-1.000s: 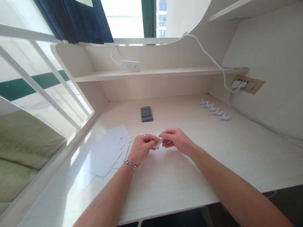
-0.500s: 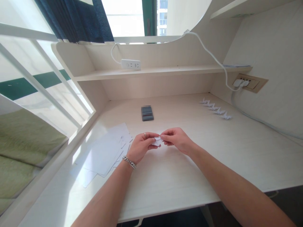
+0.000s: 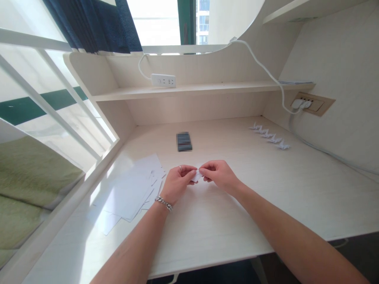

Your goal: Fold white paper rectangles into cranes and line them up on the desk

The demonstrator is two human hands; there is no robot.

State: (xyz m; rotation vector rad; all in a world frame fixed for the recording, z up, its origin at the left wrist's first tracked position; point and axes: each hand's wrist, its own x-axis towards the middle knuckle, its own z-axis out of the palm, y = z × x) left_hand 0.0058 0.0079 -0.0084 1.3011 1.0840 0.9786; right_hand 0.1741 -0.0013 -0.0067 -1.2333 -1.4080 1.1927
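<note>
My left hand [image 3: 177, 182] and my right hand [image 3: 220, 174] meet over the middle of the pale wooden desk [image 3: 225, 221]. Both pinch a small folded piece of white paper [image 3: 197, 176] between thumb and fingertips, just above the desk top. The paper is mostly hidden by my fingers. My left wrist carries a silver chain bracelet and a ring shows on one finger. A loose spread of white paper sheets [image 3: 130, 191] lies just left of my left hand.
A row of several small folded white paper figures [image 3: 269, 136] sits at the back right. A small dark blurred object [image 3: 184, 141] lies behind my hands. On the shelf rests a white power strip [image 3: 163, 81]; its cable runs to a wall socket [image 3: 312, 104].
My hands have shifted slightly, and the small folded paper is pinched closer between my fingertips, showing less than before. Nothing else on the desk has moved.
</note>
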